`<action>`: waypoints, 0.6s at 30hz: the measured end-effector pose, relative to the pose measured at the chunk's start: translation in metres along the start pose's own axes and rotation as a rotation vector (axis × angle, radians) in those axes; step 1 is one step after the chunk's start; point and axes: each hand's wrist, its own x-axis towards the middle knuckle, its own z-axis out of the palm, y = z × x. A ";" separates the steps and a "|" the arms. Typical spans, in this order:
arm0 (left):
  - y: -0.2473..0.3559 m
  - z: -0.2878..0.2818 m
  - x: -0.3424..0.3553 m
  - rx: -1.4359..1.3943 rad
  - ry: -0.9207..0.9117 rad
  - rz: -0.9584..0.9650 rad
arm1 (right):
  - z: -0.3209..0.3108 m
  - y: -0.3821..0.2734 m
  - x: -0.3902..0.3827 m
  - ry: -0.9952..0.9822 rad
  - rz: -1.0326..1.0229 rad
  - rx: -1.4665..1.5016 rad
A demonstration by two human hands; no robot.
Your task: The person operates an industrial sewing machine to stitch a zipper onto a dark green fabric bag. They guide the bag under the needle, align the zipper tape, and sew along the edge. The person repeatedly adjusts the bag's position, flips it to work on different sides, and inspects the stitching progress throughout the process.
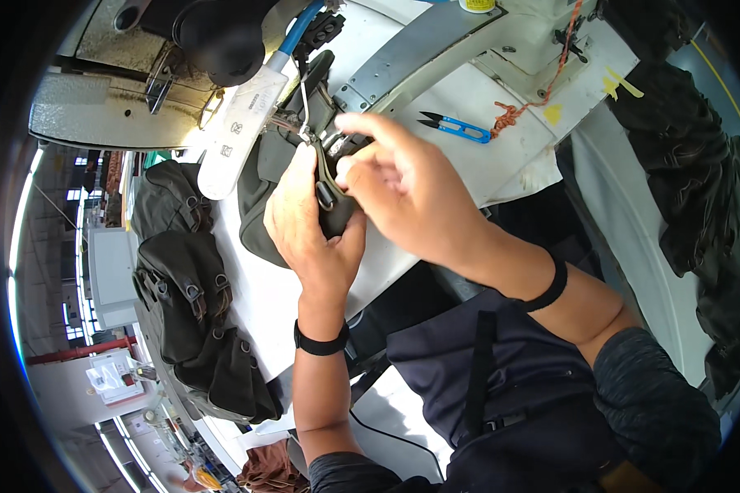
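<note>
A dark olive fabric bag piece (259, 193) with a pale-edged seam lies beneath the needle area of a sewing machine (308, 123). My left hand (308, 230) holds it, fingers laid along the fabric and thumb on the other side of the seam. Close by on the right, my right hand (419, 185) has its index finger and thumb apart beside the machine's metal parts. Its other fingers are curled, and I see nothing held in them. A small dark cylindrical part (326, 195) shows on the fabric between the hands. The fingertips partly hide the seam.
Several dark olive bags (185, 287) are piled along the left edge. Blue thread snips (456, 129) and a tangled orange cord (506, 119) lie at the right of the machine bed (423, 62). More dark fabric (682, 164) hangs at the far right.
</note>
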 end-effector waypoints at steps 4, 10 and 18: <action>-0.002 0.005 -0.002 -0.023 0.044 0.002 | -0.008 0.002 0.017 -0.030 0.046 0.048; 0.005 0.003 -0.001 0.008 0.005 -0.087 | -0.018 -0.011 0.035 -0.186 0.166 0.211; 0.002 0.007 -0.006 -0.008 0.043 -0.068 | -0.036 -0.021 0.050 -0.350 0.308 0.181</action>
